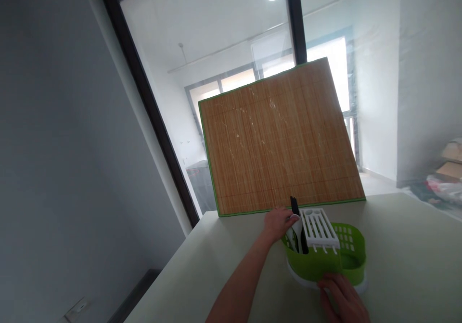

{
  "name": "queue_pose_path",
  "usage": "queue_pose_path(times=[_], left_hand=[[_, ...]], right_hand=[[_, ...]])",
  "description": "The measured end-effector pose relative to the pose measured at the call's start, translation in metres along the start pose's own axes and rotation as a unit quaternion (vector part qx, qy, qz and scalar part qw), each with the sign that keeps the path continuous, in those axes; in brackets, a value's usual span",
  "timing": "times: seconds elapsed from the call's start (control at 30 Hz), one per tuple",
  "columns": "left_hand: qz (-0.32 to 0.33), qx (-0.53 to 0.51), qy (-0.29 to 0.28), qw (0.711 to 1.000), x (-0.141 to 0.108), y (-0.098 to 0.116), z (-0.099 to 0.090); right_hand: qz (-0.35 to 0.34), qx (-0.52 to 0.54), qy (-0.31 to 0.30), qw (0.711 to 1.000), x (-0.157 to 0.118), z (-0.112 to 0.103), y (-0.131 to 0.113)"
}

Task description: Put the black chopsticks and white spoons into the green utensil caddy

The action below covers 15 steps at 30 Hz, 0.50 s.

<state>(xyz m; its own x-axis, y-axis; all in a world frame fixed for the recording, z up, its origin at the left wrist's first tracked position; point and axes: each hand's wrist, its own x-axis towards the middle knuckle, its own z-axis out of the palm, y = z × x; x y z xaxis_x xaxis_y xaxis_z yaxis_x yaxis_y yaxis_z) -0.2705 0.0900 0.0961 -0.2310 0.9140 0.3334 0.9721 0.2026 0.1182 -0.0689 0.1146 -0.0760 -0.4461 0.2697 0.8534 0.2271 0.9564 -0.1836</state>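
- Resting with the right grip (342,296) against the near lower edge of a green basket (313,267) and its white base (301,280), with fingers bent; impossible to say from this view whether clasping the edge or only pressing on it.
- Set on a pale counter (404,246) with the base beneath, and pierced with rows of slots in the far wall of the right-hand compartment.
- Bearing over the middle of the basket a white slotted rack (319,229), with small white hooks (325,250) along its near edge.
- Pinching with the left grip (277,224) a white spoon (297,227) by its broad upper end, with fingers closed on it and the lower part down inside the left-hand compartment.
- Crowding that compartment, right beside the spoon, with slender black utensils (295,206) reaching higher than the rack.
- Backed, at the far side of the counter, by a large bamboo-like board (281,140) with green edging, leaning near upright.
- Closed off behind the board by a glass partition (216,29) in a dark frame (298,19), with bright windows (238,80) beyond.
- Flanked at far right by boxes (453,161) and crumpled plastic (438,182).
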Motion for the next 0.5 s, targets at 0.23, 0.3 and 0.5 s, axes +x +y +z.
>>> queue_pose_path(times=[0.23,0.3,0.5], left_hand=[[-0.048,0.001,0.063,0.997,0.011,-0.005,-0.039],[-0.073,0.012,0.079,0.994,0.011,-0.020,-0.067],[-0.130,0.069,-0.049,0.988,-0.043,-0.087,-0.109]], right_hand=[[-0.013,0.007,-0.005,1.000,0.000,-0.001,0.000],[-0.013,0.008,-0.004,1.000,0.001,-0.002,-0.001],[-0.018,0.006,-0.010,1.000,0.001,-0.004,-0.006]])
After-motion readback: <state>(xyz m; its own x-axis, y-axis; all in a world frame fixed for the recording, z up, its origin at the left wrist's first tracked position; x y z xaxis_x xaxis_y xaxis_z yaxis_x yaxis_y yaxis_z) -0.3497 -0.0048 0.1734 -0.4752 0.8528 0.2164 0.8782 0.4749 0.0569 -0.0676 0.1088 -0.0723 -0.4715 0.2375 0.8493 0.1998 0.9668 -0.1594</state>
